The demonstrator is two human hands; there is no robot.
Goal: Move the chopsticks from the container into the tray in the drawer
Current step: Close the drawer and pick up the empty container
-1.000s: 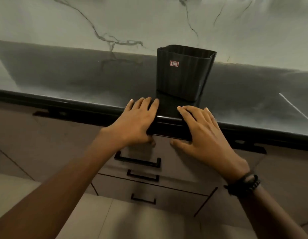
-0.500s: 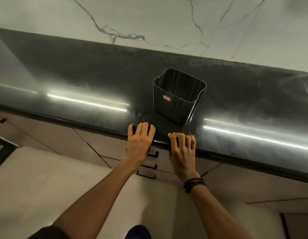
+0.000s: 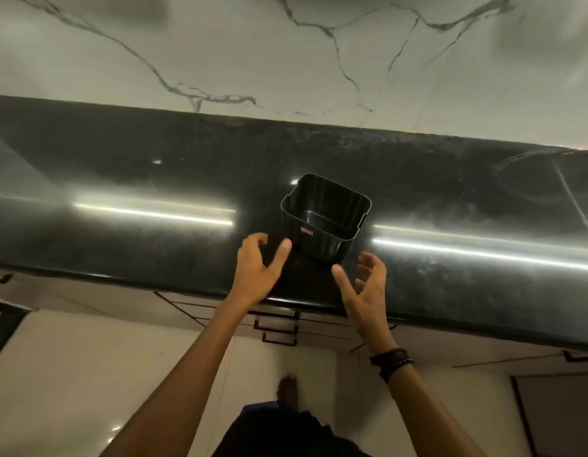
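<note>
A black ribbed container [image 3: 322, 240] with a small red label stands upright on the dark countertop [image 3: 154, 179], near its front edge. Its inside shows no chopsticks. My left hand [image 3: 258, 270] hovers just left of the container with fingers spread, holding nothing. My right hand [image 3: 365, 286] hovers just right of it, also spread and holding nothing. Neither hand touches the container. Below the counter edge the drawers [image 3: 276, 328] with black handles are closed; no tray is visible.
A white marble wall [image 3: 286, 54] rises behind the counter. Pale cabinet fronts run under the counter on both sides. Light floor tiles [image 3: 88, 374] lie below, with my foot [image 3: 287, 387] and dark clothing at the bottom centre.
Both hands have lifted off the counter's front edge and now hover spread on either side of the container. The view has risen and looks more steeply down on the counter.
</note>
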